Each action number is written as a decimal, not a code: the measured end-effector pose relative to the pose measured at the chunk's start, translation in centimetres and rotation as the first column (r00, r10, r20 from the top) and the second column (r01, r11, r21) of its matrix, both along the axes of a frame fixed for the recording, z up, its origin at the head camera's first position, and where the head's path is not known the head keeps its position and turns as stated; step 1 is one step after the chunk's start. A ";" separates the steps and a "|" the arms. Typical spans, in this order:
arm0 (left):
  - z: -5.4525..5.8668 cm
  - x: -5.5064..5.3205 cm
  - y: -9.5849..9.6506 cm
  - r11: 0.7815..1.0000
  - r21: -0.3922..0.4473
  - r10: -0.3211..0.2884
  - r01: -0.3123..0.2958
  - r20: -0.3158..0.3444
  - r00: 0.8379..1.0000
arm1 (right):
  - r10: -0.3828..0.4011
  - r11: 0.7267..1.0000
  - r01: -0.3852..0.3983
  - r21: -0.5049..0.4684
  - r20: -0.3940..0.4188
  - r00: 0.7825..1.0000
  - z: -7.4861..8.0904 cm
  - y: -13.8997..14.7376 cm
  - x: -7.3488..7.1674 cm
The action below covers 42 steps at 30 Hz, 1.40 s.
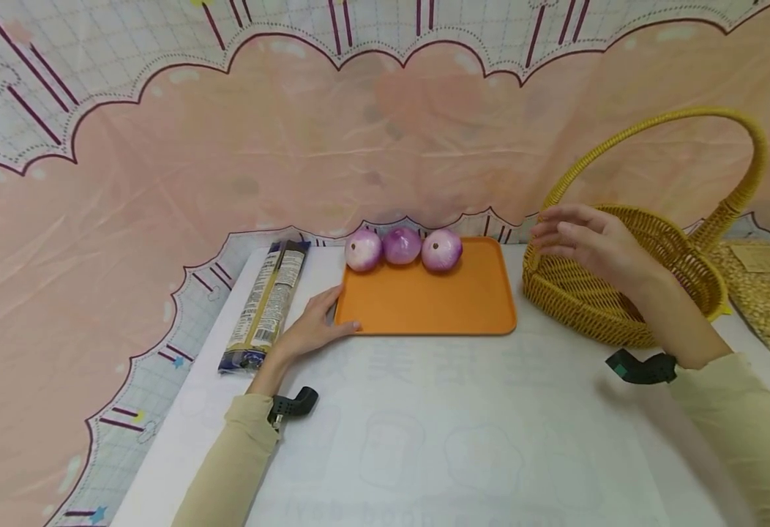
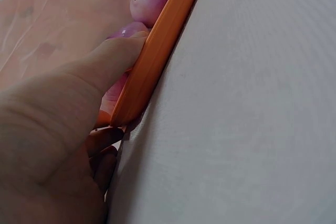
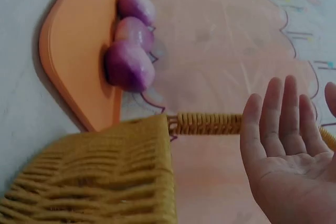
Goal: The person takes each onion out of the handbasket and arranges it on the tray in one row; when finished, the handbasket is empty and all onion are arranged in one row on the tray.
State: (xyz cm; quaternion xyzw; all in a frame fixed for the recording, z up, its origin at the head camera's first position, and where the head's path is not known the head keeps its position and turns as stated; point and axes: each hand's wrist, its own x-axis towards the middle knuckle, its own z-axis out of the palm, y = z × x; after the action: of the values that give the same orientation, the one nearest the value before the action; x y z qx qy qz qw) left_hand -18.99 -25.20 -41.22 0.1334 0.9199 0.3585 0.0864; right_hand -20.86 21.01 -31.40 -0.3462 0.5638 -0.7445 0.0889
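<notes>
An orange tray [image 1: 424,307] lies on the white table. Three purple onions, a left one [image 1: 363,252], a middle one [image 1: 401,246] and a right one [image 1: 442,251], sit in a row along its back edge. My left hand [image 1: 312,327] grips the tray's near left corner; in the left wrist view the thumb [image 2: 113,59] lies over the rim and curled fingers are at the outer side, partly hidden. My right hand [image 1: 596,241] is raised over the left side of a yellow woven basket [image 1: 576,311]. In the right wrist view its fingers [image 3: 270,124] are extended, holding nothing.
A long printed packet [image 1: 268,304] lies left of the tray, beside my left forearm. The basket's tall arched handle [image 1: 655,117] rises at the right. Beyond it is a bag of yellow kernels [image 1: 763,296]. A patterned cloth [image 1: 332,161] hangs behind the table.
</notes>
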 end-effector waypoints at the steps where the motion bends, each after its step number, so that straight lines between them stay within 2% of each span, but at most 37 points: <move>1: -0.1 0.0 0.0 1.000 0.000 0.000 0.000 0.000 1.000 | 0.009 1.000 -0.009 -0.014 0.017 1.000 0.0 0.2 -0.2; 7: -0.2 0.0 -0.2 1.000 0.003 0.001 -0.001 -0.001 1.000 | 0.088 0.994 -0.079 -0.075 0.117 0.989 0.5 1.3 -1.3; 11: -0.2 0.1 -0.2 1.000 0.005 0.001 -0.001 0.001 1.000 | 0.167 0.976 -0.137 -0.169 0.179 0.969 1.0 1.9 -2.7; 14: -0.2 0.2 -0.2 1.000 0.009 0.001 -0.001 0.006 1.000 | 0.168 0.978 -0.137 -0.160 0.201 0.965 1.5 2.3 -3.6; 16: -0.2 0.2 -0.3 1.000 0.009 -0.001 0.001 0.005 1.000 | 0.139 0.987 -0.119 -0.107 0.205 0.969 1.8 2.6 -4.0; 19: -0.3 0.2 -0.3 1.000 0.006 -0.008 0.008 0.006 1.000 | 0.059 0.997 -0.068 0.040 0.193 0.979 2.2 3.2 -4.6; 21: -0.4 0.2 -0.3 1.000 0.006 -0.012 0.012 0.004 1.000 | 0.001 0.989 -0.028 0.147 0.176 0.984 2.5 3.5 -4.8; 23: -0.3 0.2 -0.2 1.000 0.007 -0.010 0.010 0.001 1.000 | -0.047 0.966 0.007 0.258 0.147 0.988 2.6 3.8 -5.0; 25: -0.3 0.2 -0.2 1.000 0.008 -0.008 0.008 -0.005 1.000 | -0.087 0.924 0.040 0.381 0.107 0.991 2.8 4.2 -5.3; 27: -0.2 0.2 -0.2 1.000 0.008 -0.011 0.011 -0.013 1.000 | -0.119 0.859 0.064 0.508 0.075 0.990 3.0 4.5 -5.5; 31: -0.2 0.2 -0.1 1.000 0.006 -0.013 0.013 -0.006 1.000 | -0.142 0.688 0.071 0.722 0.038 0.989 3.3 5.2 -6.0; 34: -0.2 0.1 -0.1 1.000 0.006 -0.005 0.005 0.004 1.000 | -0.102 0.565 0.030 0.824 0.033 0.994 3.4 5.7 -6.2; 38: -0.2 0.0 -0.1 1.000 0.014 -0.001 0.001 0.004 1.000 | -0.021 0.377 0.015 0.926 -0.007 1.000 3.3 6.7 -6.3; 40: -0.1 0.1 -0.1 1.000 0.015 0.001 -0.001 0.007 1.000 | -0.007 0.331 -0.015 0.943 0.018 1.000 3.0 7.2 -6.2; 41: 0.0 0.1 -0.1 1.000 0.015 0.003 -0.003 0.011 1.000 | -0.001 0.323 -0.030 0.946 0.032 0.999 2.8 7.5 -6.3; 42: 0.0 0.1 -0.1 1.000 0.014 0.005 -0.005 0.013 1.000 | -0.007 0.330 -0.053 0.942 0.058 0.998 2.6 7.8 -6.3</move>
State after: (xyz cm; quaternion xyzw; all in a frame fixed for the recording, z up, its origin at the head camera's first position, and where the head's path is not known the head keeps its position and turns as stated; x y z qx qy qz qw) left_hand -18.87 -25.26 -41.18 0.1292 0.9172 0.3659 0.0907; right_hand -27.13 28.76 -28.81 -0.2196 0.8832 -0.2883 0.2977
